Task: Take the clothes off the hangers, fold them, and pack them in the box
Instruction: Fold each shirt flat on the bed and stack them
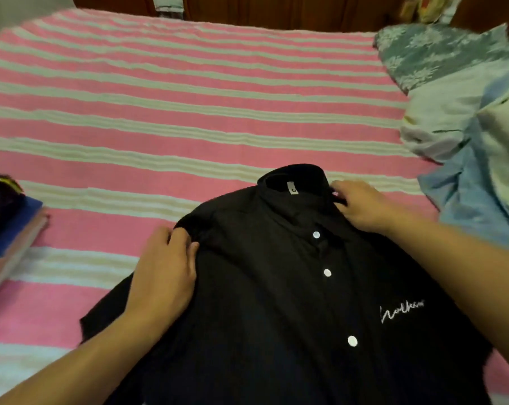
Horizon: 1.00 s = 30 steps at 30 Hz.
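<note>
A black button-up shirt lies front up on the pink and white striped bed, with white buttons and white script on the chest. My left hand grips the fabric at the shirt's left shoulder, fingers curled into it. My right hand pinches the right side of the collar. No hanger shows, and no box is in view.
A stack of folded clothes, dark on top with blue and pink below, sits at the left edge. A heap of light blue and pale garments and a grey floral pillow lie at the right. Wooden furniture stands behind the bed.
</note>
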Motion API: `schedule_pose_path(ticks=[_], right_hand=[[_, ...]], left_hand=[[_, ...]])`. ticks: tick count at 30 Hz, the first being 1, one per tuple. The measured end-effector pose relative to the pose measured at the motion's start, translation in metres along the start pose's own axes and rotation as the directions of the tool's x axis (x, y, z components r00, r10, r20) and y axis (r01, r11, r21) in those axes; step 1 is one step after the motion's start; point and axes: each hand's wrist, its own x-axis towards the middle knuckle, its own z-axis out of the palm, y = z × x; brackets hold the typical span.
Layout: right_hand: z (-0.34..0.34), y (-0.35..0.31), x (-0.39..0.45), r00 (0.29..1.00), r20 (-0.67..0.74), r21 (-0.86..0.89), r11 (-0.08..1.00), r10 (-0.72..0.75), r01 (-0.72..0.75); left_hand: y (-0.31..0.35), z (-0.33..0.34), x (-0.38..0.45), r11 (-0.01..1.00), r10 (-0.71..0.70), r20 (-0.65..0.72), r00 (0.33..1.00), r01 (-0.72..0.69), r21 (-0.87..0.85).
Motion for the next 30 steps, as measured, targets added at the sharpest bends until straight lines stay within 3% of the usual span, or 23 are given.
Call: schedule_pose_path(ticks=[3,5,8,10,12,14,16,18,20,23,25,26,27,29,30], right_hand=[[-0.017,0.006,0.004,0.996,0.069,-0.015,0.998,0.058,-0.057],[-0.037,0.002,0.012,0.989,0.117,0.042,0.995,0.086,-0.091],[-0.066,-0.005,0.046,0.959,0.188,0.101,0.967,0.213,-0.234],[-0.078,-0.006,0.081,0.965,0.125,0.170,0.953,0.231,-0.251],[-0.077,-0.007,0.106,0.965,0.077,0.174,0.949,0.252,-0.262],[-0.066,-0.015,0.107,0.951,0.095,0.085,0.950,0.294,-0.302],[-0.054,-0.026,0.089,0.975,0.028,0.060,0.973,0.220,-0.221],[-0.051,-0.033,0.071,0.998,-0.037,0.037,0.998,0.058,-0.057],[-0.055,-0.038,0.072,1.000,0.021,0.082,0.997,-0.008,0.006],[-0.058,-0.046,0.086,0.983,0.172,0.116,0.992,-0.057,0.037],[-0.055,-0.050,0.095,0.954,0.277,0.035,0.993,-0.115,0.110],[-0.054,-0.050,0.100,0.947,0.303,-0.004,0.994,-0.106,0.113],[-0.053,-0.048,0.105,0.950,0.302,-0.042,0.994,-0.083,0.100],[-0.052,-0.044,0.116,0.968,0.241,-0.114,0.989,-0.066,0.096],[-0.052,-0.041,0.120,0.978,0.201,-0.134,0.987,-0.061,0.090]], left_hand=[[-0.008,-0.030,0.019,0.990,-0.139,0.081,0.987,0.139,0.008],[-0.020,-0.053,0.049,0.978,-0.187,0.133,0.973,0.172,0.117],[-0.037,-0.082,0.116,0.946,-0.117,0.117,0.986,0.075,0.315],[-0.041,-0.091,0.163,0.902,-0.068,0.106,0.992,0.016,0.431],[-0.035,-0.080,0.195,0.835,-0.121,0.147,0.982,0.020,0.550],[-0.011,-0.061,0.201,0.850,-0.168,0.220,0.961,0.028,0.525],[0.015,-0.041,0.178,0.914,-0.073,0.316,0.946,-0.064,0.401],[0.036,-0.022,0.136,0.932,0.041,0.461,0.887,-0.200,0.302],[0.046,-0.015,0.085,0.902,0.162,0.574,0.803,-0.357,0.244],[0.064,-0.026,0.034,0.840,0.326,0.745,0.582,-0.541,0.055],[0.076,-0.036,0.037,0.830,0.380,0.777,0.502,-0.556,-0.047],[0.083,-0.043,0.049,0.834,0.388,0.778,0.495,-0.548,-0.067],[0.085,-0.043,0.064,0.854,0.385,0.748,0.541,-0.516,-0.067],[0.093,-0.044,0.108,0.948,0.282,0.582,0.763,-0.313,-0.050],[0.093,-0.038,0.134,0.987,0.159,0.506,0.847,-0.151,-0.058]])
